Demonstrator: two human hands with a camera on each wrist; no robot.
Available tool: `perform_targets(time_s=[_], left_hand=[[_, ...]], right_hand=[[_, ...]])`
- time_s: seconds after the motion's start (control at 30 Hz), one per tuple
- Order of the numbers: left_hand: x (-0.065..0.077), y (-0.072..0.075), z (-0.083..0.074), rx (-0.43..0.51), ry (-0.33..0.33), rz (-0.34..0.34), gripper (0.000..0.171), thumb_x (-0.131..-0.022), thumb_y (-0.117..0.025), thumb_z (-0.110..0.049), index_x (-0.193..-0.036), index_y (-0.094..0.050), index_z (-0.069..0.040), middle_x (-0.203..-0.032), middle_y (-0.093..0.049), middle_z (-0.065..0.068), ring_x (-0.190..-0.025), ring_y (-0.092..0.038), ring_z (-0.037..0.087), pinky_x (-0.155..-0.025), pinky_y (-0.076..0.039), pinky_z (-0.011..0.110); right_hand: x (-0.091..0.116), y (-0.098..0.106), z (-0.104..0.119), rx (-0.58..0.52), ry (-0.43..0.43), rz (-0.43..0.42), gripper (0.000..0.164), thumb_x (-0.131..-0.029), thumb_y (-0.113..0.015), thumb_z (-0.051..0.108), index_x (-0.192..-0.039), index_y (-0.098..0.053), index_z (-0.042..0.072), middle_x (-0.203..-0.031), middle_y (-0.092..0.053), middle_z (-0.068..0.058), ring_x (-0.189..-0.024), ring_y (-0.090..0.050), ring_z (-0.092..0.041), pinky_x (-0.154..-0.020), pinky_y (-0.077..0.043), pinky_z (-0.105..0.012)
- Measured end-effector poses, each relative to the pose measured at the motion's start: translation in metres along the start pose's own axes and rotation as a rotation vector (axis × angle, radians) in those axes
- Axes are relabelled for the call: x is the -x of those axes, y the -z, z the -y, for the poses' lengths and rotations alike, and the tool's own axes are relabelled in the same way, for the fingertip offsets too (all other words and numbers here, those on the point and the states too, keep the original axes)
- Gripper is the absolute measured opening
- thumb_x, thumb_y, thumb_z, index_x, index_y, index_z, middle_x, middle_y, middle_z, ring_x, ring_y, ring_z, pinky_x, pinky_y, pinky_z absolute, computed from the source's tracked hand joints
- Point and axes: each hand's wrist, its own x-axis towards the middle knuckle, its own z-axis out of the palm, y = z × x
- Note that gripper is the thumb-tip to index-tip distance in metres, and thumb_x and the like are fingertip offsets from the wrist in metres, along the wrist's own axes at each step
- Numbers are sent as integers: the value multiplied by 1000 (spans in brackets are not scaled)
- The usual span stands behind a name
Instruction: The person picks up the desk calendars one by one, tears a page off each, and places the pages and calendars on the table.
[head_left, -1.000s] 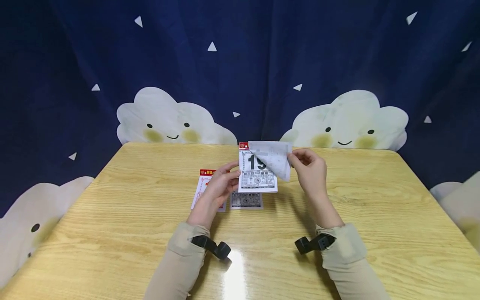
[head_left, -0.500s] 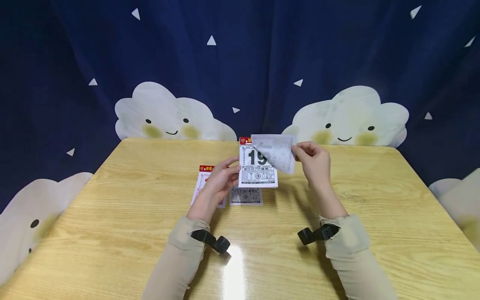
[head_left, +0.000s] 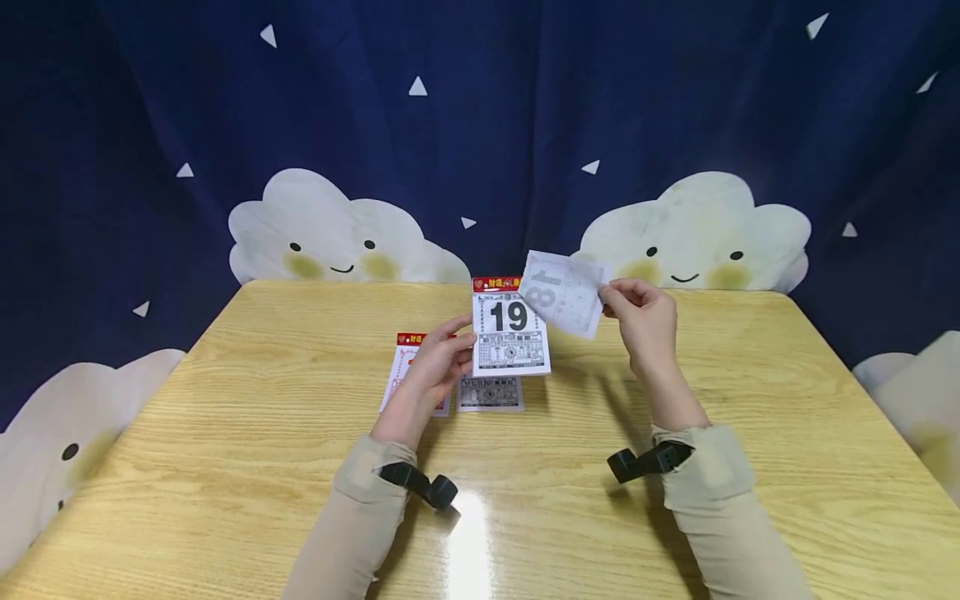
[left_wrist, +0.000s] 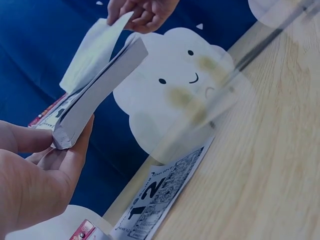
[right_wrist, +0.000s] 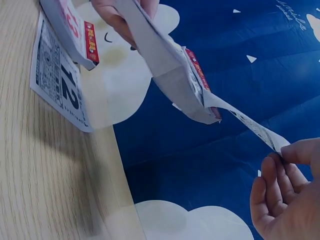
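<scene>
My left hand grips a thick tear-off calendar by its left edge, thumb in front and fingers behind, above the table. Its top page reads 19 under a red header strip. Between thumb and fingers, my right hand pinches the outer edge of a thin page, with an 18 showing through reversed. That page slants up to the right and overlaps the pad's upper right corner. In the right wrist view, the twisted page runs from my right fingers to the pad near its red header.
On the wooden table, a second calendar with red print lies partly behind my left forearm. Beside it is a loose page marked 12, partly under the held pad. A dark blue curtain with clouds stands behind the table.
My right hand has moved right, pulling the page away from the pad. More of the 19 and the red header now shows. The left hand keeps holding the calendar almost in place.
</scene>
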Motion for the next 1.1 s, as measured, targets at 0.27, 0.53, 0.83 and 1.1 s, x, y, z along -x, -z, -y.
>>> perform_targets(time_s=[0.27, 0.53, 0.83, 1.1], left_hand=[[-1, -4, 2, -12, -14, 18, 44, -90, -45, 2, -134, -41, -2, -73, -66, -1, -64, -64, 9, -59, -51, 22], [-1, -3, 7, -19, -12, 19, 44, -90, -44, 2, -134, -40, -3, -75, -65, -1, -65, -64, 10, -60, -52, 22], [-2, -8, 12, -21, -11, 39, 44, -90, -45, 2, -134, -41, -2, -73, -66, 0, -64, -64, 11, -60, -53, 23], [-4, -10, 15, -51, -19, 20, 43, -90, -44, 2, -132, -43, -4, -77, -66, 1, -67, -65, 11, -62, -53, 23]], right_hand=[[-4, 8, -1, 42, -15, -16, 17, -83, -64, 14, -90, -62, -1, -66, -59, 14, -61, -57, -2, -63, -50, -14], [-10, 22, -2, 4, -44, -78, 13, -84, -64, 13, -89, -63, 1, -66, -60, 10, -61, -58, -2, -62, -49, -13], [-14, 41, -3, -31, -74, -136, 14, -83, -64, 11, -91, -63, -1, -68, -60, 7, -60, -58, -4, -61, -49, -12], [-21, 59, -6, -30, -41, -217, 7, -83, -65, 12, -85, -62, 6, -70, -56, 4, -61, -57, -4, -56, -46, -9]])
